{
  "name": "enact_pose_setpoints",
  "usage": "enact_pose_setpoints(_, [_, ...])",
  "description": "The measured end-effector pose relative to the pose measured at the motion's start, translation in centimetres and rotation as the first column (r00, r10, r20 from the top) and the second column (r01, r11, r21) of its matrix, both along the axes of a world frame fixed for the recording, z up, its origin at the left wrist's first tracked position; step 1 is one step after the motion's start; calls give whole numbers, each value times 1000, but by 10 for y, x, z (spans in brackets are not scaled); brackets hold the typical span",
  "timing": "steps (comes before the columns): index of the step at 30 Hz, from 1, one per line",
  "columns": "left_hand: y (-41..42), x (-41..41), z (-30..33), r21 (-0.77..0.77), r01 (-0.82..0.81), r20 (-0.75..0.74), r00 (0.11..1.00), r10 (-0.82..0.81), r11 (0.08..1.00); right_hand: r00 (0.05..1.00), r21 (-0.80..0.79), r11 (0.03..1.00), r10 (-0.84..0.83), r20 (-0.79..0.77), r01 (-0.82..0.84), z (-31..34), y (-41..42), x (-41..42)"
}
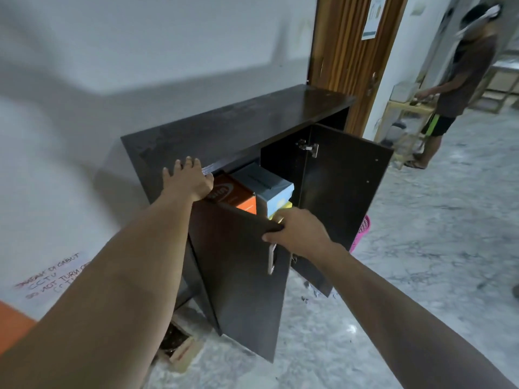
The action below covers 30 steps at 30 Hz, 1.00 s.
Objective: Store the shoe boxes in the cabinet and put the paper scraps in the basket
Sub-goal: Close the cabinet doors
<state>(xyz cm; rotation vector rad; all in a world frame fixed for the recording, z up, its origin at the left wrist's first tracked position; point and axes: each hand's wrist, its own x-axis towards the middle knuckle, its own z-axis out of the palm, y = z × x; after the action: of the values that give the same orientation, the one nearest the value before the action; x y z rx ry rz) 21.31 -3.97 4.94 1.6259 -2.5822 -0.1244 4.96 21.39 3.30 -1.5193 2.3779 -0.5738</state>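
while the left door (241,276) hangs part open, item one, cabinet (224,130): dark board, low, standing against the white wall (140,51), its right door (342,186) swung wide on a metal hinge (308,147). item two, shoe boxes, already inside at the top front edge of the opening: an orange box (238,195) on the left, touching a grey-blue box (266,183) just beside it, with a yellow box (285,206) showing beneath the blue. all cardboard, so judged light, stiff enough along the edges but easily dented at corners; best taken by both short ends, not by the lid. item three, left hand (191,178): fingers laid fairly straight over the front edge of the cabinet top, bracing, gripping nothing. item four, right hand (297,231): thumb and fingers curled round the top corner of the left door, just above its metal handle (271,259); the door looks rigid and should swing freely if pushed at that corner. item five, pink basket (362,234): on the floor behind the right door, mostly hidden. item six, paper scraps (311,293): small bits on the floor at the foot of the cabinet, flimsy, to be pinched up. floor (421,248): mottled grey stone, dusty. room: wooden door (345,51) beyond, another person (460,80) standing well apart at a small table (404,113).
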Motion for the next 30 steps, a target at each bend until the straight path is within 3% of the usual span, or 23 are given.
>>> enact_pose_setpoints(2, [1, -2, 3, 7, -6, 18, 1000, 6, 1000, 979, -144, 969, -205, -5, 202, -13, -6, -15])
enact_pose_setpoints(4, [3, -3, 6, 24, -9, 15, 1000, 9, 1000, 919, -260, 882, -367, 141, 392, -24, -17, -27])
enact_pose_setpoints(7, [4, -3, 9, 49, -16, 15, 1000, 15, 999, 801, -215, 804, -445, 400, 554, -33, -44, -38])
enact_pose_setpoints(9, [2, -3, 10, 41, -8, 11, 1000, 8, 999, 761, -166, 804, -442, 475, 571, -40, -69, -42])
enact_pose_setpoints(17, [-13, 2, -7, -138, 76, 49, 996, -70, 988, 820, -144, 871, -370, 436, 470, -55, -157, -54])
enact_pose_setpoints(22, [-27, -10, -8, -162, 164, 62, 986, -156, 973, 833, -58, 924, -311, 457, 377, -62, -201, -54])
enact_pose_setpoints(27, [-39, -24, -15, -257, 171, 91, 984, -153, 951, 836, -41, 984, -124, 535, 173, -58, -230, -65])
enact_pose_setpoints(30, [-43, -40, -13, -256, 169, 110, 983, -145, 952, 866, -4, 1000, -6, 500, 9, -55, -230, -87])
